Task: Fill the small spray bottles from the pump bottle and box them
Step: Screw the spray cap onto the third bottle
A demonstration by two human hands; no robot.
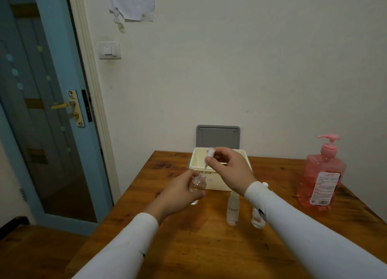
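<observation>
My left hand (180, 191) grips a small clear spray bottle (198, 184) above the wooden table (188, 247). My right hand (229, 171) pinches its white spray head (210, 153), whose thin tube reaches down to the bottle's neck. Two more small spray bottles stand on the table: one (232, 210) in plain sight, the other (258, 216) partly hidden behind my right sleeve. The pink pump bottle (322, 180) stands at the table's right side. A cream box (195, 163) sits at the back of the table, its grey lid (217, 137) raised against the wall.
A blue door (48, 111) stands open to the left of the table. The white wall runs close behind the box. The table's left edge slants down toward me, with wooden floor beside it.
</observation>
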